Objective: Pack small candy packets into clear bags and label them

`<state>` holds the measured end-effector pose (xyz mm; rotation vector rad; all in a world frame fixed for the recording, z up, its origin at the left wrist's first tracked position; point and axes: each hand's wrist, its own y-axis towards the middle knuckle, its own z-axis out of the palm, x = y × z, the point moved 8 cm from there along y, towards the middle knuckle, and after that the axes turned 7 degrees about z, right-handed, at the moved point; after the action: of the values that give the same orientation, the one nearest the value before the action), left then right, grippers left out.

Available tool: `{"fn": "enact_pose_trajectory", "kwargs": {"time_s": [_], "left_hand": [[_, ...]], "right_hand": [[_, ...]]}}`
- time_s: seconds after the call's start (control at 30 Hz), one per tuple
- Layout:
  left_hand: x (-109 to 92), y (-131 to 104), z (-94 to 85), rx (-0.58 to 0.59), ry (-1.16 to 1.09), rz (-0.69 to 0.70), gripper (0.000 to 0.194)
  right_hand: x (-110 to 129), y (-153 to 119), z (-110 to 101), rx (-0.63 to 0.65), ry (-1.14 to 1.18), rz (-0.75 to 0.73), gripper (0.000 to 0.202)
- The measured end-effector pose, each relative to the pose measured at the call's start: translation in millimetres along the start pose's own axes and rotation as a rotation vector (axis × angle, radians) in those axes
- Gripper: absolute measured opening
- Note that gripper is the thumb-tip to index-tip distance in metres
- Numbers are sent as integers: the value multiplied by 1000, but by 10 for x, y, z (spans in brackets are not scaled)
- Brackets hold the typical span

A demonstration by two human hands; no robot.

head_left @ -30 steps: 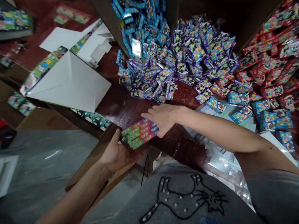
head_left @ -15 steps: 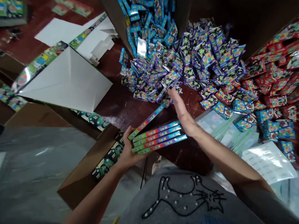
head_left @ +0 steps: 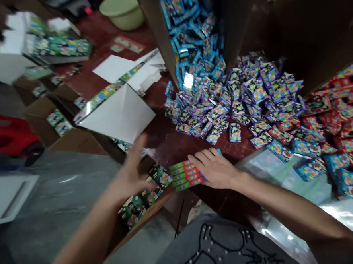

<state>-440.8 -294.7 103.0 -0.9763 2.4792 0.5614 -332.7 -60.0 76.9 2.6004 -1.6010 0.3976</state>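
My right hand (head_left: pixel 217 168) lies over a row of narrow strips (head_left: pixel 183 175) laid side by side, coloured green, red and purple, near the table's front edge. Its fingers are bent across the far side of the strips, and the palm covers their right ends. My left hand (head_left: pixel 130 179) is smeared by motion, with the fingers apart and nothing visible in them. It is above a brown carton at the table edge that holds dark green printed boxes (head_left: pixel 134 209). Beyond the strips are loose purple packets (head_left: pixel 216 110).
Blue packets (head_left: pixel 196 41) fill a cardboard box at the back, and red packets (head_left: pixel 345 112) are heaped at the right. A white-lined display box (head_left: pixel 119 114) stands left of the strips. Clear plastic bags (head_left: pixel 277 170) lie at right. A green basin (head_left: pixel 122 11) sits far left.
My left hand has let go of the strips and moved left over the carton. My right hand has come down onto the strips, which now lie together. The view has shifted left.
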Motion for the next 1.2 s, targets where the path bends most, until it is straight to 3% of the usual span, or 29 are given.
{"fn": "enact_pose_trajectory", "kwargs": {"time_s": [0.03,0.1,0.13,0.17,0.23,0.3,0.37,0.43,0.5,0.57,0.63,0.73,0.83,0.93,1.07,1.13,1.2], "left_hand": [[127,171,-418,-101,137,27,135],[448,447,-1142,-309,442,-89,137],[626,547,-1335,-322,533,-219,135],[765,612,-1402,-296,556,-333,116],[796,627,-1245,-260,549,-407,87],[538,466,-854,-301,575,-309,71],[203,149,-364,-341,630,-193,47],[-71,-197,112,-332,661,-93,28],[-234,-480,472,-305,678,-20,17],[-299,-670,695,-280,660,41,17],[-311,-791,810,-248,624,92,21],[-347,-943,870,-204,577,179,40],[-451,-1119,935,-159,505,293,44],[-537,-1264,1041,-119,468,344,44],[-648,-1317,1137,-103,439,355,44],[-709,-1268,1132,-63,410,354,43],[-740,-1156,1007,-65,380,331,46]], "right_hand": [[2,12,8,-7,-2,-14,89],[3,-10,8,-18,-3,-41,90],[-1,-47,-10,-26,6,-52,90],[-13,-103,-51,-43,25,-57,89],[-64,-255,-237,-129,82,-54,88],[-146,-422,-577,-286,145,-34,89],[-217,-519,-991,-449,199,-20,91],[-222,-438,-1337,-537,252,-41,94],[-106,-162,-1500,-528,294,-125,96],[68,235,-1432,-432,327,-192,95],[238,648,-1182,-276,336,-208,91],[396,1123,-751,-61,246,-183,94],[401,1416,-555,-16,100,-129,96],[412,1571,-475,1,-22,-143,96],[478,1559,-336,20,-158,-213,96],[506,1505,-276,-23,-208,-224,93],[511,1478,-196,-40,-235,-200,89]]}}
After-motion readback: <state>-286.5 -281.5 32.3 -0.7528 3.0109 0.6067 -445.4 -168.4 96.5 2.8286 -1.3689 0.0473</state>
